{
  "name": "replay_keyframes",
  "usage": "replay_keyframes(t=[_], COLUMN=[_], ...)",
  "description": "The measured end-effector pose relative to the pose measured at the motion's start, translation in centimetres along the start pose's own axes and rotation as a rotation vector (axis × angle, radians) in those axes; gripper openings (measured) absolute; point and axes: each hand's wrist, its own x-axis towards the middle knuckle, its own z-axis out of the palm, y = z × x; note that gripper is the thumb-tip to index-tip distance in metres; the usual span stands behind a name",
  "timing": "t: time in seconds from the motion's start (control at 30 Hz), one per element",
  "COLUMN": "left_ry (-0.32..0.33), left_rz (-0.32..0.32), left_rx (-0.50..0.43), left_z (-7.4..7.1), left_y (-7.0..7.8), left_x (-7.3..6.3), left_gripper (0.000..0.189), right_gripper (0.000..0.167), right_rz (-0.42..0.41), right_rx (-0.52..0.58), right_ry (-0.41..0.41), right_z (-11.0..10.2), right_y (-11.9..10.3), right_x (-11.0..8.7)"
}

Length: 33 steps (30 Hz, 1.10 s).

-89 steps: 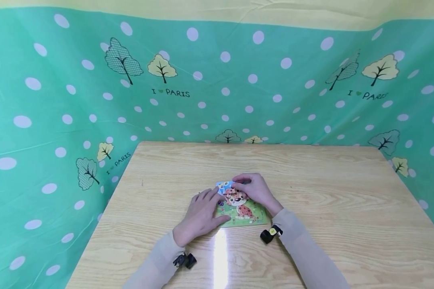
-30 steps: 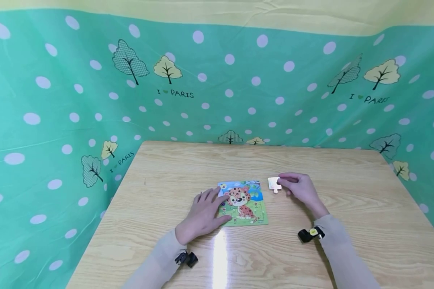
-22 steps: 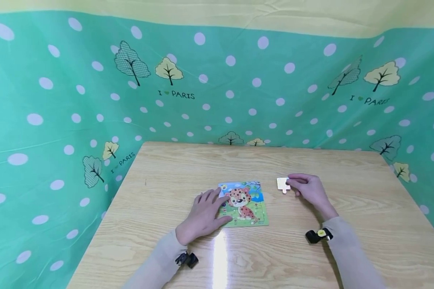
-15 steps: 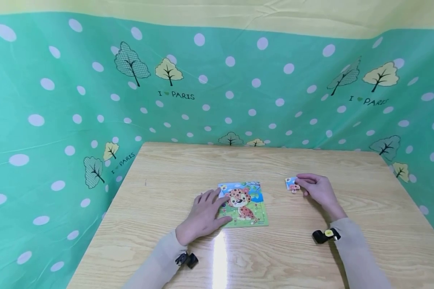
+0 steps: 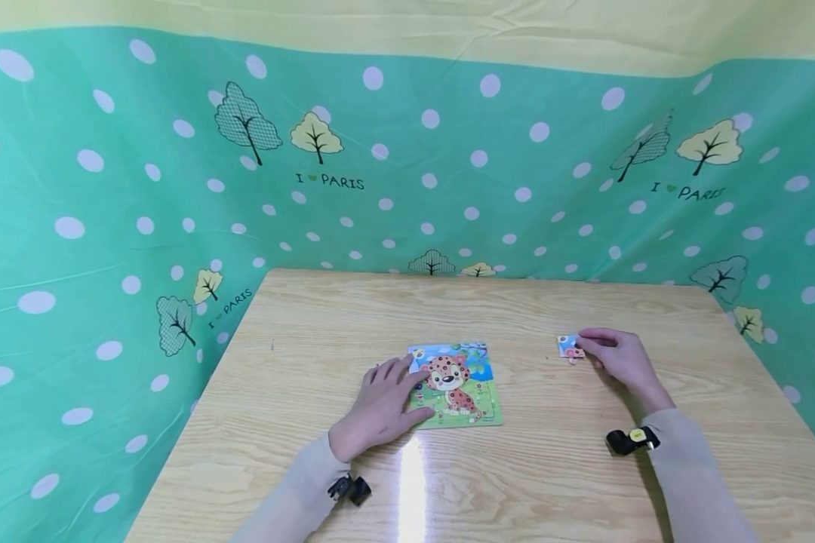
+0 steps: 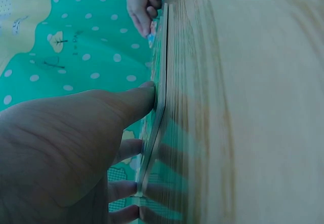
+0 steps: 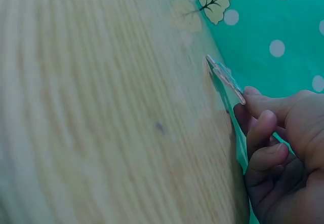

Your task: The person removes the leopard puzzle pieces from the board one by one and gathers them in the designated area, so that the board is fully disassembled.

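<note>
A square picture puzzle (image 5: 458,388) of a spotted leopard cub on green grass lies flat near the middle of the table. Over its left side rests my left hand (image 5: 376,403), fingers spread and fairly straight. The left wrist view shows the thumb (image 6: 134,102) lying on the puzzle's near edge. To the right and apart from the puzzle, my right hand (image 5: 621,366) pinches a small puzzle piece (image 5: 569,346) with blue and pink print. In the right wrist view, thumb and index finger hold that piece (image 7: 226,78) by one edge, tilted close to the tabletop.
The wooden table (image 5: 339,309) runs back to a green polka-dotted cloth (image 5: 394,151) with printed trees. A bright strip of reflected light (image 5: 413,490) crosses the near tabletop. Each wrist carries a small black camera.
My right hand has carried the puzzle piece from above the puzzle's upper left part off to the right. Its printed face shows after a spell of glare. My left hand has stayed put.
</note>
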Motion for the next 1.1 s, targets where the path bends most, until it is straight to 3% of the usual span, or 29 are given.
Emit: replay_keyframes(t=[0.33,0.5,0.77,1.1], left_ry=[-0.022,-0.009,-0.022,-0.03], left_rz=[-0.023,-0.013,-0.011,-0.021], left_rx=[-0.013,-0.005,0.006,0.004], left_z=[-0.2,0.4,-0.6,-0.5], left_y=[0.1,-0.4,0.2,0.3], left_x=[0.0,0.0,-0.1,0.0], left_gripper=[0.071,0.073,0.068,0.068], right_gripper=[0.048,0.047,0.052,0.059], right_rz=[-0.003,-0.019,-0.025,-0.024], right_rx=[-0.033,-0.051,-0.112,-0.065], right_ry=[0.009,0.046,0.079,0.093], right_z=[-0.1,0.2,0.6,0.8], right_y=[0.7,0.8,0.8,0.8], right_x=[0.4,0.5,0.6,0.4])
